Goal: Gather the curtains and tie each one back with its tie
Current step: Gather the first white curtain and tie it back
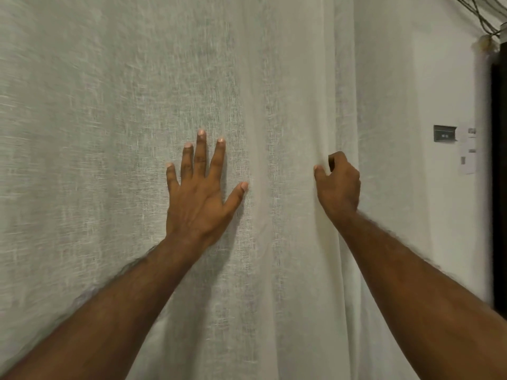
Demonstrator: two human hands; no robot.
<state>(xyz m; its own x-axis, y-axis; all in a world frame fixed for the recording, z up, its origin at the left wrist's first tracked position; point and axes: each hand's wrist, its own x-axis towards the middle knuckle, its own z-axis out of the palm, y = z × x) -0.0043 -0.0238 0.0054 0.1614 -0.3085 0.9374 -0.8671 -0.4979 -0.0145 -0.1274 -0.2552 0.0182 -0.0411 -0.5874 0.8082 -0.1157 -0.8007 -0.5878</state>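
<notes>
Two bare forearms are reaching up from the lower corners of the frame. The left hand point(201, 187) is lying flat at centre with fingers spread, its grip open, palm pressing on the sheer white curtain point(109, 133). The right hand point(338, 182), right of centre, is curling its grip closed on a vertical fold of that curtain. Beyond, at the right edge, a white wall point(439, 78) is carrying a small grey wall plate point(445, 133) beside a dark door frame point(499, 187).
</notes>
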